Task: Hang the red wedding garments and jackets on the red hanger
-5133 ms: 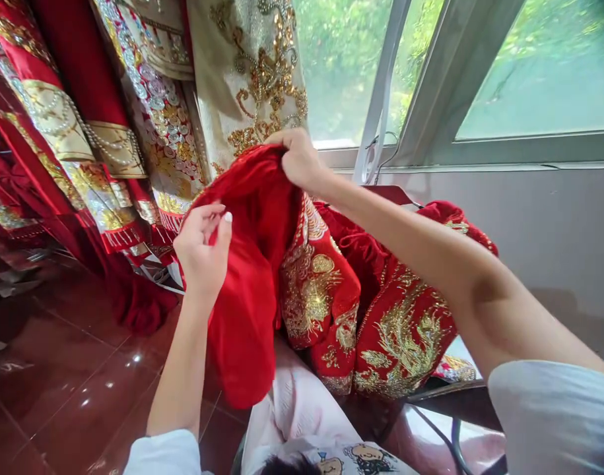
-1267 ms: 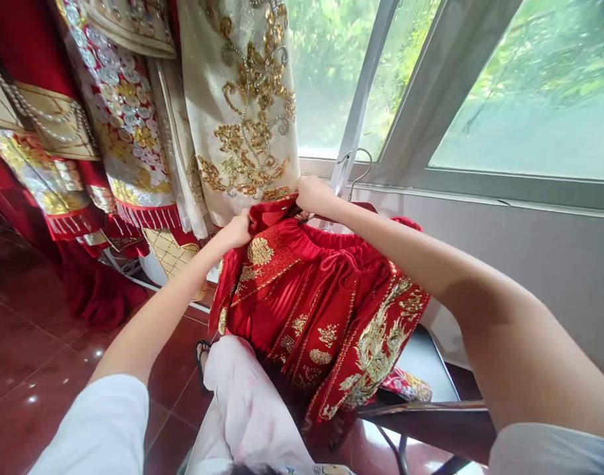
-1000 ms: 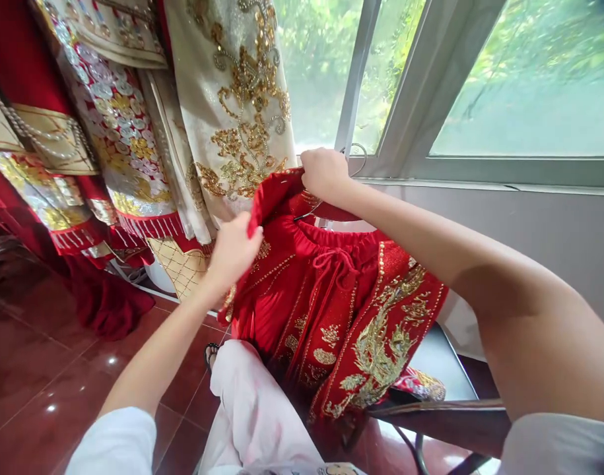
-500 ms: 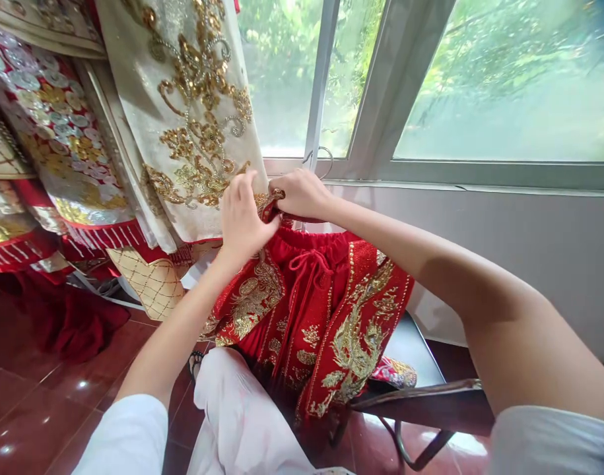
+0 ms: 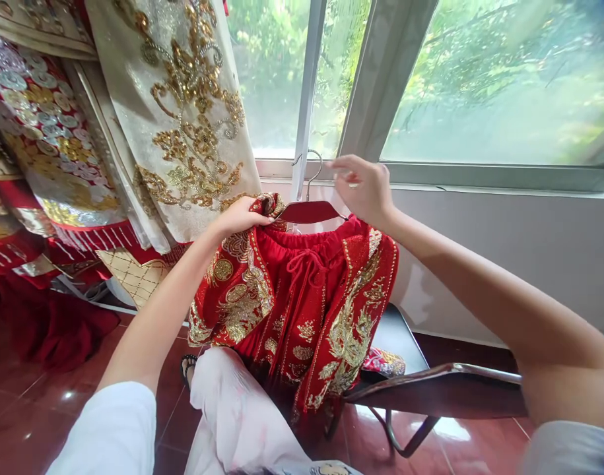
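Note:
A red garment with gold embroidery (image 5: 302, 310) hangs from a red hanger (image 5: 309, 211) with a metal hook, in front of my knees. My left hand (image 5: 239, 216) is closed on the garment's left shoulder by the hanger's left end. My right hand (image 5: 364, 188) hovers just right of the hook, above the garment's right shoulder, fingers loosely curled and holding nothing. The garment's skirt drapes down over my pale trousers (image 5: 232, 409) and onto a dark chair seat (image 5: 405, 343).
Embroidered robes hang at the left: a cream one with gold sequins (image 5: 183, 119) and red ones with coin patterns (image 5: 44, 132). A window (image 5: 480, 86) and grey wall (image 5: 529, 251) stand behind. The chair's metal frame (image 5: 430, 382) juts at the right. The floor is glossy red tile (image 5: 29, 396).
My right hand has let go of the garment's collar and lifted to the right of the hook. My left hand has shifted down onto the left shoulder, and the hanger now shows.

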### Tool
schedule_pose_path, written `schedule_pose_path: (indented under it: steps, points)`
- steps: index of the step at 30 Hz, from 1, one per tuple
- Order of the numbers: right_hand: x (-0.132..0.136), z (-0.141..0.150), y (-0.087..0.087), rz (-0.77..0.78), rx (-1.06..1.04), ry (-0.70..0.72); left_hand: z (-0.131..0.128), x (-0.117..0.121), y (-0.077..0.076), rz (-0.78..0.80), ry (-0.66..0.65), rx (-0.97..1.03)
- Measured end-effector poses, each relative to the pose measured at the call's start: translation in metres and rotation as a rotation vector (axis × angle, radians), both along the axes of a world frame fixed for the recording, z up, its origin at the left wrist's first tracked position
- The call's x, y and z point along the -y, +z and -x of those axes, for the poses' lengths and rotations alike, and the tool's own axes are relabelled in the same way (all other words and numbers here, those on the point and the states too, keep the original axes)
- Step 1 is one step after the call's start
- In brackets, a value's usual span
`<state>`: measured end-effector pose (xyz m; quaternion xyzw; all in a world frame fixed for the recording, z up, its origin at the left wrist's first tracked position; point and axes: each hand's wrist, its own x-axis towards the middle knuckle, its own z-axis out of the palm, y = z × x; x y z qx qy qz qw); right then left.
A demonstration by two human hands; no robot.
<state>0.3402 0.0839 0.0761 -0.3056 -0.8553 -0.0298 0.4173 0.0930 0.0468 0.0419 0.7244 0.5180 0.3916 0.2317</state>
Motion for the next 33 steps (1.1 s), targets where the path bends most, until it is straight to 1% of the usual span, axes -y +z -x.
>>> schedule_pose_path:
  steps: [2,3,4,5,7,9,11,12,14,17,19,21,22,23,24,25,26,27,28,29,30,31,32,33]
  points:
    - [-0.009,-0.027,-0.015,0.061,-0.013,-0.205,0.002,0.002,0.002,0.113,0.005,0.091]
    - [-0.013,-0.038,-0.024,0.114,0.013,-0.253,0.004,0.002,0.003,0.170,0.015,0.132]
    - [-0.016,-0.047,-0.032,0.192,0.042,-0.244,0.006,0.003,0.004,0.221,0.024,0.167]
    - [-0.017,-0.054,-0.039,0.293,0.040,-0.207,0.009,0.003,0.005,0.263,0.025,0.194]
    - [-0.011,-0.064,-0.045,0.566,-0.031,-0.110,0.013,0.006,0.011,0.320,0.023,0.229]
    - [0.001,-0.070,-0.041,0.842,-0.135,0.026,0.011,0.009,0.019,0.369,0.055,0.231]
    - [0.010,-0.075,-0.032,1.036,-0.207,0.146,0.003,0.009,0.029,0.434,0.123,0.177]
    - [0.011,-0.077,-0.029,1.092,-0.223,0.188,-0.003,0.008,0.033,0.470,0.145,0.132]
    - [0.004,-0.080,-0.027,1.143,-0.225,0.233,-0.015,0.000,0.038,0.532,0.137,0.025]
    - [-0.019,-0.079,-0.037,1.218,-0.236,0.246,-0.026,-0.018,0.035,0.546,0.108,-0.070]
    - [-0.034,-0.073,-0.043,1.308,-0.287,0.208,-0.027,-0.028,0.029,0.509,0.134,-0.040]
    - [-0.045,-0.065,-0.044,1.372,-0.274,0.155,-0.024,-0.029,0.025,0.461,0.164,0.030]
    - [-0.048,-0.060,-0.042,1.357,-0.218,0.151,-0.023,-0.027,0.024,0.438,0.170,0.060]
    - [-0.050,-0.055,-0.039,1.292,-0.130,0.156,-0.023,-0.023,0.023,0.412,0.177,0.079]
    - [-0.051,-0.051,-0.036,1.161,-0.034,0.150,-0.023,-0.018,0.022,0.385,0.182,0.089]
    - [-0.050,-0.046,-0.033,0.966,0.045,0.114,-0.024,-0.013,0.021,0.363,0.191,0.098]
    - [-0.049,-0.041,-0.031,0.722,0.089,0.040,-0.025,-0.009,0.021,0.352,0.208,0.117]
    - [-0.046,-0.037,-0.032,0.458,0.103,-0.063,-0.026,-0.005,0.020,0.350,0.230,0.146]
    - [-0.042,-0.032,-0.034,0.204,0.106,-0.164,-0.027,-0.002,0.018,0.350,0.256,0.181]
    - [-0.038,-0.027,-0.038,-0.015,0.119,-0.231,-0.028,-0.001,0.016,0.350,0.274,0.217]
    - [-0.032,-0.023,-0.043,-0.184,0.160,-0.243,-0.029,0.000,0.014,0.346,0.280,0.250]
    - [-0.027,-0.017,-0.050,-0.297,0.237,-0.199,-0.029,-0.001,0.011,0.339,0.276,0.275]
    - [-0.021,-0.011,-0.057,-0.359,0.333,-0.116,-0.028,-0.002,0.008,0.327,0.265,0.296]
    - [-0.016,-0.004,-0.063,-0.380,0.428,-0.017,-0.028,-0.003,0.006,0.322,0.245,0.314]
